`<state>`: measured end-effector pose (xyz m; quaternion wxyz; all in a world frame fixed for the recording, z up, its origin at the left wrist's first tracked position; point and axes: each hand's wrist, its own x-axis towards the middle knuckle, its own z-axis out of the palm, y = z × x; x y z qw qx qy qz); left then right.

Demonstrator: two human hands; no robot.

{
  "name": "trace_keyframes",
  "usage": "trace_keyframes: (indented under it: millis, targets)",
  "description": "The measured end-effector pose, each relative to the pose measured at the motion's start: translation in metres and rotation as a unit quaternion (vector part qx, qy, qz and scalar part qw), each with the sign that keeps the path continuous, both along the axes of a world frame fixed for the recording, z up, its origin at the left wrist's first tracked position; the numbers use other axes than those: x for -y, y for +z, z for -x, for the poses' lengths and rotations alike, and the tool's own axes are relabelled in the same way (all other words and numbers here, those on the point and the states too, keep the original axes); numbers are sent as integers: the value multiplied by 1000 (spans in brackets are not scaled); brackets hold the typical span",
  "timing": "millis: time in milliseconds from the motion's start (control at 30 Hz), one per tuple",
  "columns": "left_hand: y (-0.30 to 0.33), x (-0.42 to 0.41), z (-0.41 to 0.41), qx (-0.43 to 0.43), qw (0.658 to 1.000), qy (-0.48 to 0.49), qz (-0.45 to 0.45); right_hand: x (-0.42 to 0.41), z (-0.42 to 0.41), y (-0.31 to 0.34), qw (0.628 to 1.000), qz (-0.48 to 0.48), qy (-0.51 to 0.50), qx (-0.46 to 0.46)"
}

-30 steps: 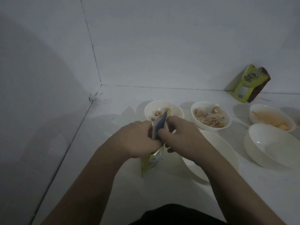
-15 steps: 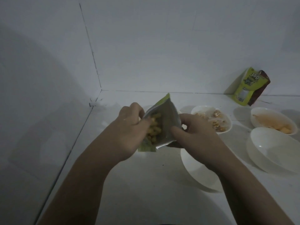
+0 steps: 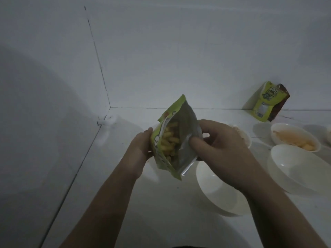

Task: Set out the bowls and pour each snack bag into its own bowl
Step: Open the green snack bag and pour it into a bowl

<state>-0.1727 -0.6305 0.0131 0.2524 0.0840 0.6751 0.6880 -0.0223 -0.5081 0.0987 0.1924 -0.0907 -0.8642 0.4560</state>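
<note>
A green snack bag point(image 3: 186, 129) with a silver lining is held open in mid-air, yellow puffed sticks point(image 3: 170, 140) showing inside. My left hand point(image 3: 141, 147) grips its left side and my right hand point(image 3: 220, 149) pinches its right flap. Just below my right wrist sits a white bowl point(image 3: 215, 190) with nothing visible in it. Another bare white bowl point(image 3: 297, 167) stands to the right. Behind it a bowl point(image 3: 293, 138) holds orange snacks. A further bowl point(image 3: 245, 138) is mostly hidden behind my right hand.
A second green and brown snack bag point(image 3: 268, 102) leans against the back wall at the right. White walls meet in a corner point(image 3: 109, 107) at the far left of the white surface. Another bowl rim point(image 3: 328, 133) peeks in at the right edge.
I lifted the bag off the surface and pulled its mouth wide open, so the snacks inside now show. The view tilted up a little.
</note>
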Motion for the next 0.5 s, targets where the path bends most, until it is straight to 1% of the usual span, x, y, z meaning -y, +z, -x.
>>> trace_keyframes:
  millis: [67, 133, 200, 267, 300, 367, 433, 467, 500]
  targets:
    - [3, -2, -8, 31, 997, 19, -70, 1, -3, 1, 1000, 16, 0, -4]
    - [7, -2, -10, 43, 993, 32, -103, 2, -5, 2, 1000, 14, -1, -7]
    - [6, -4, -13, 46, 992, 47, -111, 5, -7, 4, 999, -40, 2, 18]
    - [5, -5, -14, 53, 988, 70, -125, 7, -11, 7, 992, -93, 20, 82]
    - [4, -6, -13, 58, 985, 87, -141, 7, -13, 7, 989, -101, 24, 101]
    - [2, -7, -7, 84, 974, 119, -172, 2, -14, 4, 988, -115, 2, 100]
    - [0, -11, -2, 122, 963, 101, -219, -3, -15, -1, 988, -124, -22, 93]
    - [0, -13, -2, 131, 960, 88, -231, -6, -16, -4, 988, -117, -26, 94]
    - [-1, -15, -1, 135, 962, 88, -221, -8, -17, -7, 989, -109, -30, 100]
